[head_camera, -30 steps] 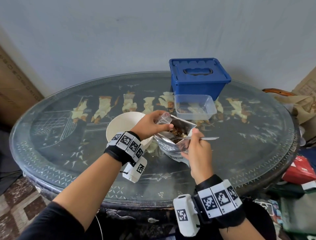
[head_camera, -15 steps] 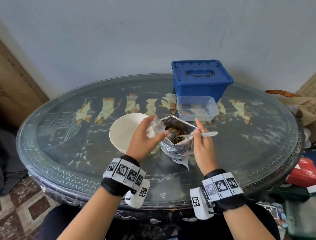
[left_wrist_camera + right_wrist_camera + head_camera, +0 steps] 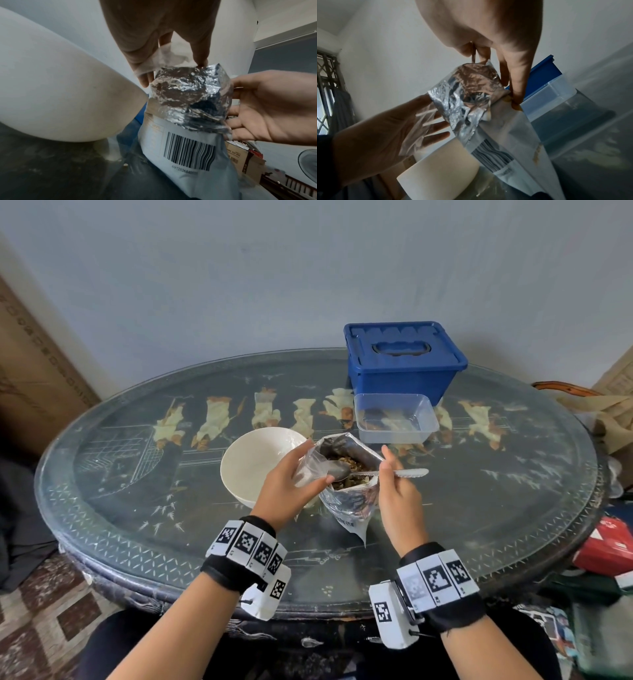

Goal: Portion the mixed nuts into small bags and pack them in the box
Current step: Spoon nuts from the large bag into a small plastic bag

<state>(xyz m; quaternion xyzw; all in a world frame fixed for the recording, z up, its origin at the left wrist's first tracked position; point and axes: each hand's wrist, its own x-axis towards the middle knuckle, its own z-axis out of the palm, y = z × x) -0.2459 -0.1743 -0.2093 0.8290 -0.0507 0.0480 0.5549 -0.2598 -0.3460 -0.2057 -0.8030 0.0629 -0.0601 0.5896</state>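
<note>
A foil pouch of mixed nuts point(image 3: 349, 498) point(image 3: 187, 102) point(image 3: 467, 94) stands open at the table's middle, nuts showing inside. My left hand point(image 3: 287, 484) point(image 3: 159, 44) pinches a small clear plastic bag point(image 3: 310, 467) point(image 3: 164, 58) point(image 3: 419, 121) against the pouch's left rim. My right hand point(image 3: 394, 491) point(image 3: 496, 44) grips a metal spoon point(image 3: 373, 473), its bowl over the pouch mouth beside the clear bag. A clear plastic box point(image 3: 394, 417) point(image 3: 553, 94) sits just behind the pouch.
A white bowl point(image 3: 253, 463) point(image 3: 51, 94) stands left of the pouch, close to my left hand. A blue lidded bin point(image 3: 404, 361) is behind the clear box. The glass-topped oval table point(image 3: 137, 508) has clutter off its right edge.
Both hands have drawn slightly nearer and the spoon has lifted out of the nuts toward the clear bag's mouth. The pouch stays put.
</note>
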